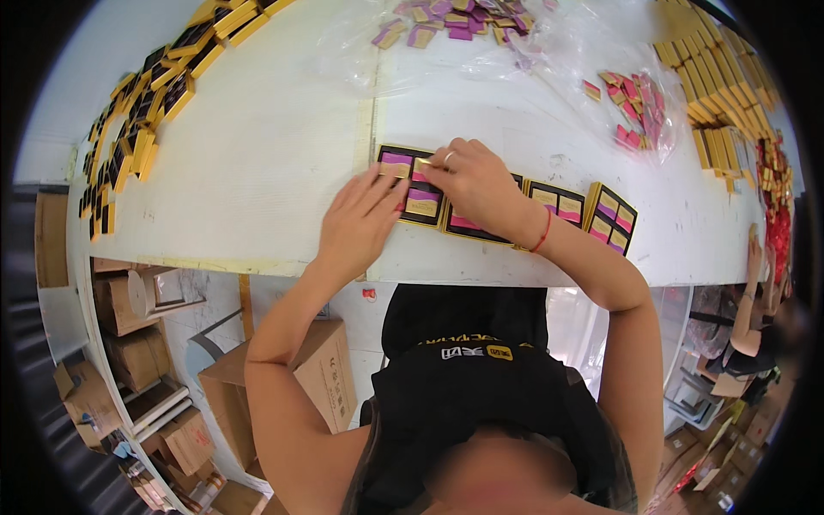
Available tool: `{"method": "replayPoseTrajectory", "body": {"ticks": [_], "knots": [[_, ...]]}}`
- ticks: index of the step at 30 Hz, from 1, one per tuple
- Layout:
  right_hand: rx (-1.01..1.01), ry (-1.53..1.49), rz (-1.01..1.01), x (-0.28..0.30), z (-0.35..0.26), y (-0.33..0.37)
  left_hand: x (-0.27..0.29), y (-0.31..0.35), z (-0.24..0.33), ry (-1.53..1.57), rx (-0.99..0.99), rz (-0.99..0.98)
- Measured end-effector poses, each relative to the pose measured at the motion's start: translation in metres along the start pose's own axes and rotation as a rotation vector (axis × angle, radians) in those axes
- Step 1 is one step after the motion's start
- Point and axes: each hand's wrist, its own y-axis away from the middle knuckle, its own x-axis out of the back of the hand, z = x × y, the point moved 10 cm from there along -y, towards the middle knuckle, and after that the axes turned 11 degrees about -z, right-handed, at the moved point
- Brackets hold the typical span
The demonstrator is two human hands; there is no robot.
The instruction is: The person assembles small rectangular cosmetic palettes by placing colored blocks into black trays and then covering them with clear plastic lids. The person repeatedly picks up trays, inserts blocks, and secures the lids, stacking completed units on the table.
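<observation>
A gold-edged box (pixel 427 216) with a black divided insert lies in front of me, with small purple, pink and gold packets in its compartments. My right hand (pixel 485 184) pinches a pink-and-gold packet (pixel 421 172) at the box's upper right compartment. My left hand (pixel 354 219) lies along the box's left side, fingers stretched out, their tips over the lower left compartment and partly hiding the packet there. A purple-and-gold packet (pixel 396 165) sits in the upper left compartment, another (pixel 423 201) in the lower right. Similar filled boxes (pixel 556 204) continue to the right, partly under my right forearm.
Loose purple packets (pixel 459 21) lie on clear plastic at the far side, with pink packets (pixel 633 107) in a clear bag to the right. Stacked gold-edged boxes stand far left (pixel 142 120) and far right (pixel 712 77). Another person's arm (pixel 747 300) reaches in at right.
</observation>
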Motion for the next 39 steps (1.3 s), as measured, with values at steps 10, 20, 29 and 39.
{"method": "replayPoseTrajectory", "body": {"ticks": [10, 20, 29, 39], "knots": [[-0.062, -0.178, 0.017, 0.015, -0.02, 0.063, -0.022, -0.015, -0.007, 0.149, 0.089, -0.141], [-1.611, -0.336, 1.158, -0.064, 0.048, 0.607, -0.043, 0.017, -0.001, 0.546, 0.384, 0.187], [-2.099, -1.494, 1.131, -0.397, -0.037, 0.722, -0.009, 0.01, 0.035, 0.167, 0.353, 0.365], [-2.041, -0.936, 0.556, -0.347, 0.077, 0.638, 0.013, 0.002, 0.084, 0.342, 0.316, 0.548]]}}
